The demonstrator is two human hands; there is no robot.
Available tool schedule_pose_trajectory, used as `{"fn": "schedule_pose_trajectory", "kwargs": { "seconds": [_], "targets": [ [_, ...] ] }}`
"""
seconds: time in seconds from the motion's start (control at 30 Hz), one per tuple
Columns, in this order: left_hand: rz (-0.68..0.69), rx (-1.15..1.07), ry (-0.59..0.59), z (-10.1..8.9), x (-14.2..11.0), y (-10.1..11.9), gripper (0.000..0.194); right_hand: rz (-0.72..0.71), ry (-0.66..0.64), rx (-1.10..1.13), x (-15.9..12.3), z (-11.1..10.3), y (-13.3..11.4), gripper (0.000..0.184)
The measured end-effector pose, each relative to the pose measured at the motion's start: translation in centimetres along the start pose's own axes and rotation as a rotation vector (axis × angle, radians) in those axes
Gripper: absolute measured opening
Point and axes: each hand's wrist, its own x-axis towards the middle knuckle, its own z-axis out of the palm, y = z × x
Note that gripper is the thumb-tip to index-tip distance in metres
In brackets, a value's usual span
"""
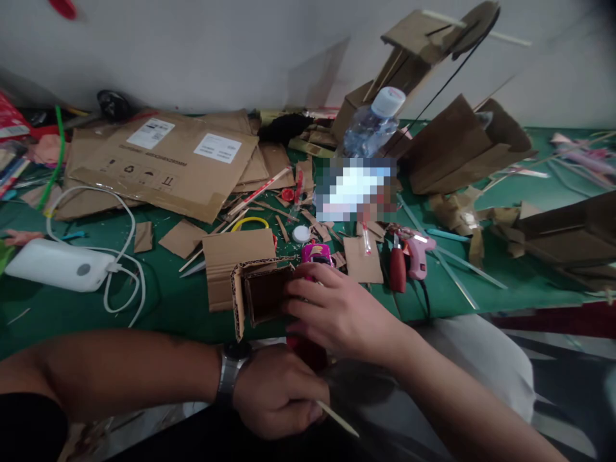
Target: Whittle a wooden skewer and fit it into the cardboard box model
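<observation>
My left hand (pixel 282 391), with a watch on its wrist, is closed around a thin wooden stick (pixel 339 420) at the bottom middle. Just above it, my right hand (pixel 341 308) has its fingers bent over the right side of a small open cardboard box (pixel 269 298); its thumb is hidden. A dark red thing (pixel 307 351) shows between my two hands, mostly covered, so its kind is unclear. Right behind my right fingers sits a pink toy car (pixel 316 253). A flat piece of cardboard (pixel 219 269) lies behind the small box.
To the right lie a pink glue gun (pixel 419 250) and a red-handled tool (pixel 397 266). A plastic bottle (pixel 368 128) stands behind a blurred bright patch. Large flattened cardboard (pixel 187 167) and a white power bank (pixel 58 266) with its cable occupy the left. Cardboard structures (pixel 462 144) stand right.
</observation>
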Motion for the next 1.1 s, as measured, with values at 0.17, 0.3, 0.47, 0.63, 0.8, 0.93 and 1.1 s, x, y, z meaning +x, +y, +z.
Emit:
{"fn": "schedule_pose_trajectory", "kwargs": {
  "seconds": [0.17,0.3,0.47,0.63,0.8,0.93,1.1],
  "targets": [
    [0.006,0.064,-0.048,0.3,-0.3,-0.5,0.005,0.000,0.007,-0.009,-0.4,1.6,0.2,0.025],
    [0.003,0.070,-0.050,0.1,-0.3,-0.3,0.005,0.026,0.036,-0.001,-0.2,2.2,-0.1,0.028],
    [-0.003,0.078,-0.036,-0.1,-0.1,-0.1,0.007,0.055,0.053,0.039,-0.1,2.7,-0.6,0.019],
    [0.056,0.141,0.007,-0.2,0.2,-0.1,0.007,0.111,0.181,0.237,0.1,1.5,-1.2,0.008],
    [0.053,0.134,-0.026,-0.1,0.0,-0.3,0.006,0.119,0.171,0.159,0.0,0.9,-1.4,0.011],
    [0.070,0.109,-0.006,-0.1,-0.1,-0.3,0.006,0.037,0.124,0.058,-0.5,1.4,-1.2,0.016],
    [0.090,0.114,0.012,-0.2,0.2,-0.1,0.007,-0.052,0.205,0.132,-0.9,2.4,-1.3,0.015]
  ]
}}
